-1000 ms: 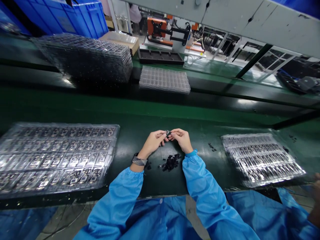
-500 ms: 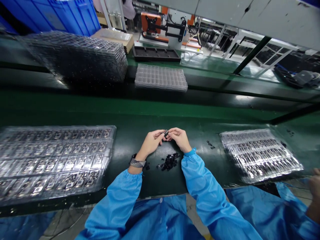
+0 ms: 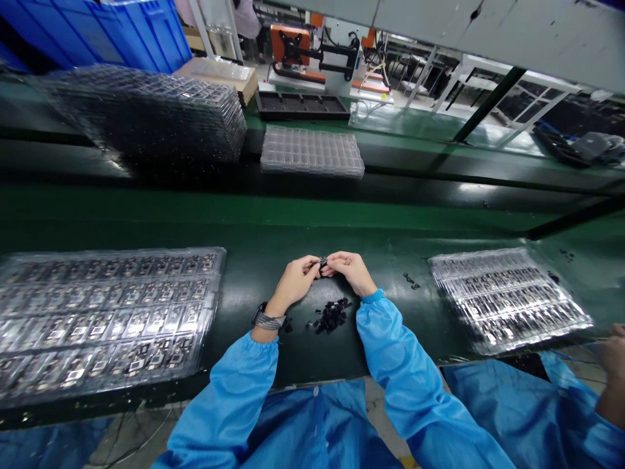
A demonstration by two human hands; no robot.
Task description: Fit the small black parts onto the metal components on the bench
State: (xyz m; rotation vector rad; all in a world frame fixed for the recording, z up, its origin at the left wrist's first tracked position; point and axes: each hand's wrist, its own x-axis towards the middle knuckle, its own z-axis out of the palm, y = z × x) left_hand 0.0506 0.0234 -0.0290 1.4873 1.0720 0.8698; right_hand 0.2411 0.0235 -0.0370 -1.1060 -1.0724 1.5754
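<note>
My left hand [image 3: 296, 279] and my right hand [image 3: 352, 269] meet over the green bench, fingertips pinched on one small dark electronic part [image 3: 323, 262] with some shiny metal on it. The fingers cover most of it, so its exact kind is unclear. Just below my hands lies a loose pile of small black pieces [image 3: 332, 316]. To the left, a clear plastic tray [image 3: 221, 273] holds rows of small circuit-board parts. On the right sits a stack of clear trays [image 3: 439, 262] filled with similar shiny parts.
A few black bits [image 3: 411, 281] lie between my right hand and the right trays. On the shelf ahead stand clear empty trays [image 3: 312, 151], a tall tray stack [image 3: 161, 114], a black tray [image 3: 303, 106] and a blue bin [image 3: 112, 32]. A co-worker's hand [image 3: 614, 355] shows at far right.
Both hands stay together on the small part, with only slight shifts of the fingers. The whole view has moved a little.
</note>
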